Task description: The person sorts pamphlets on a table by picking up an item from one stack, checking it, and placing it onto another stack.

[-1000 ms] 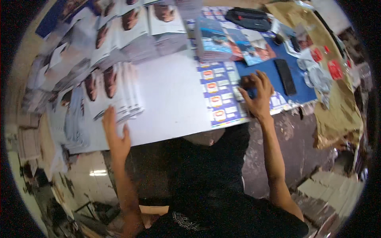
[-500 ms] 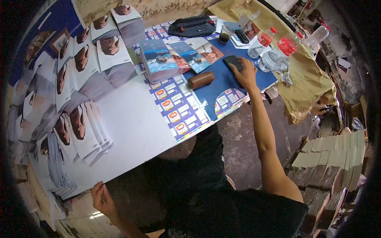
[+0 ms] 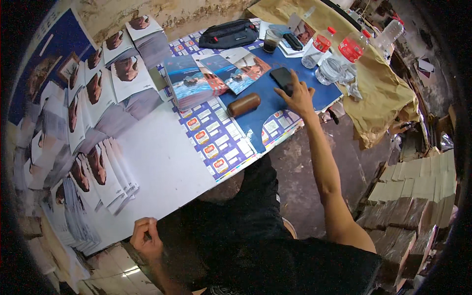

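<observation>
A dark smartphone lies flat on the blue sheet toward the back right of the table. Over its right edge is my right hand, fingers spread, holding nothing; whether a fingertip touches the phone I cannot tell. My left hand hangs at the table's front edge with its fingers curled in, and nothing shows in them. To the phone's left rests a brown rounded case. Beyond that, blue booklets with a swimming picture are stacked, another booklet beside them.
Stacks of white printed booklets fill the table's left side. At the back are a black waist bag, a cup with dark liquid and plastic bottles. Brown paper drapes the right; paper stacks stand lower right.
My right hand has opened off the phone, its fingers now spread. My left hand has moved right along the table's front edge and curled its fingers. The view has shifted slightly.
</observation>
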`<action>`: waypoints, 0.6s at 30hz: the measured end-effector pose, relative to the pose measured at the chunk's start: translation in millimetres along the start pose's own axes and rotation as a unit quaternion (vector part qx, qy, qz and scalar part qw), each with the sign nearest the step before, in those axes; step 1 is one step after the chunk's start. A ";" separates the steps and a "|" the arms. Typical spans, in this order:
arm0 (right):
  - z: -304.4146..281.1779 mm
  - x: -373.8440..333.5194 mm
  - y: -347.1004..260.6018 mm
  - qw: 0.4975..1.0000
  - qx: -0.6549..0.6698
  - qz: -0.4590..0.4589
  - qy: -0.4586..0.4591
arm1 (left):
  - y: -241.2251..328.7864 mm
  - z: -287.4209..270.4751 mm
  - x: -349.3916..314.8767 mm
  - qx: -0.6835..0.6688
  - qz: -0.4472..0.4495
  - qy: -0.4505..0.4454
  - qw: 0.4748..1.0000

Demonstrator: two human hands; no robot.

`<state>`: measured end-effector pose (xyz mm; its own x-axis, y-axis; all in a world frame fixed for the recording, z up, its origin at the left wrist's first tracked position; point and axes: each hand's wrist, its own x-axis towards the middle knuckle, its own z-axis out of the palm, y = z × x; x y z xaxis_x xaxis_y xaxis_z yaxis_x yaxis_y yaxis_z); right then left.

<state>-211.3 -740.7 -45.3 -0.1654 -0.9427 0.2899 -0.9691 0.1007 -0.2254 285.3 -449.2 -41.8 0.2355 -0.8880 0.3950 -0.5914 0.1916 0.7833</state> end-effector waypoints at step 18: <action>-24.8 -201.6 -202.7 0.668 0.529 -0.479 -0.209 | 27.7 44.4 -7.3 -0.202 -0.154 -0.124 0.959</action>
<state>14.0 -563.2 -35.0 0.7182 -0.4421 0.5374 0.1160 -0.6854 -0.7189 233.0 -456.0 -44.3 0.1303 -0.9911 0.0273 -0.1635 0.0057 0.9865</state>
